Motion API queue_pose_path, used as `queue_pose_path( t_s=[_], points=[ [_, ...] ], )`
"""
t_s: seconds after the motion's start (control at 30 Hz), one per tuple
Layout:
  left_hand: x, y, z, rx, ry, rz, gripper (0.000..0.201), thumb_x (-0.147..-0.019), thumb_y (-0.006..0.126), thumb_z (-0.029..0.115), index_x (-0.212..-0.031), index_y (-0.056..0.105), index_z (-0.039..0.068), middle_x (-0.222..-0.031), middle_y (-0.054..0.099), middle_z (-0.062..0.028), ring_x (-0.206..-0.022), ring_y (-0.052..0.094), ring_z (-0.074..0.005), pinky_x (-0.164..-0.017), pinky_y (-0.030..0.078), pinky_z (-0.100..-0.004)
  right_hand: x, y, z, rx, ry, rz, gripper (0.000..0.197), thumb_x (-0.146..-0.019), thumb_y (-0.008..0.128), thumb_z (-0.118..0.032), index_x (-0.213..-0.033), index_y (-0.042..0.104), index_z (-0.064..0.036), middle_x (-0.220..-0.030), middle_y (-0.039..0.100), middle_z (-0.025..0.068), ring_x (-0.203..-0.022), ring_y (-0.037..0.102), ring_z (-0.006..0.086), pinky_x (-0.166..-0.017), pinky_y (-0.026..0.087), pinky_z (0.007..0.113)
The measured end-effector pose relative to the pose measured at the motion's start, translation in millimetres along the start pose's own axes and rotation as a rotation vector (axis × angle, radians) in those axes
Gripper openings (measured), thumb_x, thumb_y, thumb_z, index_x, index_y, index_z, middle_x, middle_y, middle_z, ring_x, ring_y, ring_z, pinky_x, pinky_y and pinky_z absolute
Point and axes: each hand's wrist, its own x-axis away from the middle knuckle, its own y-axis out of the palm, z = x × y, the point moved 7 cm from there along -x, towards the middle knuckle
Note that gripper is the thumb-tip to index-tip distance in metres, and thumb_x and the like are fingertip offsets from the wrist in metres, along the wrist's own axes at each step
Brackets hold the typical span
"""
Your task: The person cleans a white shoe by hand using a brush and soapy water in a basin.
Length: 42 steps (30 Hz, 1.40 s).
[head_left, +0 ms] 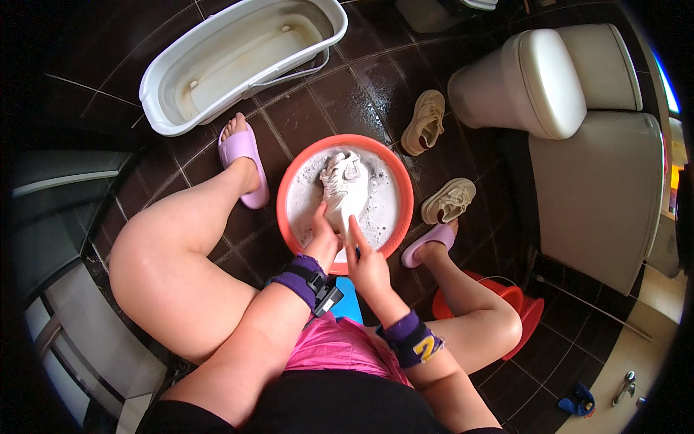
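Note:
A white sneaker (343,179) rests in the sudsy water of a round coral-red basin (406,199), its laced front pointing away from me. My left hand (323,237) grips the near end of the shoe from the left side. My right hand (369,269) is closed just right of that end, its index finger stretched along the shoe. A small dark blue bit shows between its fingers; the rest of what it holds is hidden. Both wrists wear purple bands, and a small black device is strapped to the left one.
Two beige sneakers (425,123) stand right of the basin on dark tiles. A white oblong tub (155,108) is at the far left, a white toilet (546,83) at the far right. Red buckets (533,318) sit behind my right leg. My feet wear lilac slides (253,173).

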Motion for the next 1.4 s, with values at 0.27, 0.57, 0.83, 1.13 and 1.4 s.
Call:
queue_pose_path(
  t_s=[0.27,0.57,0.83,1.13,1.4],
  points=[
    [0.6,15.6,-6.9,0.064,-0.021,-0.001,0.049,-0.092,0.044,0.042,-0.126,0.053,0.007,-0.121,0.06,-0.0122,-0.107,0.06,-0.0319,-0.087,0.051,-0.05,-106.5,-30.3,52.7,-0.049,-0.03,0.286,0.047,-0.095,0.049,-0.027,-0.141,0.043,-0.0163,-0.09,0.064,0.0296,-0.086,0.063,0.0432,-0.074,0.05,0.046],
    [-5.0,3.6,-1.1,0.003,-0.043,0.077,0.049,-0.09,0.043,0.044,-0.124,0.056,0.011,-0.119,0.061,-0.0111,-0.106,0.061,-0.0307,-0.088,0.05,-0.0486,-75.5,-19.9,42.0,-0.136,-0.041,0.158,0.048,-0.095,0.05,-0.023,-0.142,0.041,-0.0169,-0.105,0.061,0.0308,-0.103,0.061,0.0401,-0.083,0.049,0.04],
    [3.4,11.6,2.2,0.043,-0.046,0.094,0.048,-0.09,0.045,0.043,-0.124,0.057,0.011,-0.12,0.061,-0.0099,-0.106,0.061,-0.0302,-0.089,0.05,-0.049,-123.7,-19.1,53.5,-0.126,-0.113,0.322,0.048,-0.095,0.046,-0.028,-0.141,0.042,-0.0141,-0.086,0.064,0.0285,-0.084,0.063,0.0438,-0.073,0.05,0.048],
    [-1.4,1.2,-0.5,0.061,-0.086,0.14,0.047,-0.089,0.046,0.042,-0.124,0.058,0.013,-0.121,0.061,-0.0081,-0.107,0.061,-0.029,-0.091,0.049,-0.0478,-106.8,-14.4,50.8,-0.07,-0.064,0.231,0.051,-0.095,0.047,-0.029,-0.144,0.036,-0.0211,-0.083,0.064,0.0281,-0.08,0.063,0.0441,-0.071,0.049,0.05],
    [-7.1,-12.4,0.1,0.077,-0.048,0.181,0.046,-0.089,0.047,0.042,-0.122,0.058,0.012,-0.119,0.062,-0.0092,-0.105,0.062,-0.0293,-0.091,0.049,-0.0485,-117.4,-9.7,45.0,-0.083,0.017,0.253,0.051,-0.095,0.048,-0.026,-0.144,0.037,-0.0178,-0.081,0.065,0.0264,-0.077,0.063,0.0442,-0.07,0.049,0.049]
  ],
)
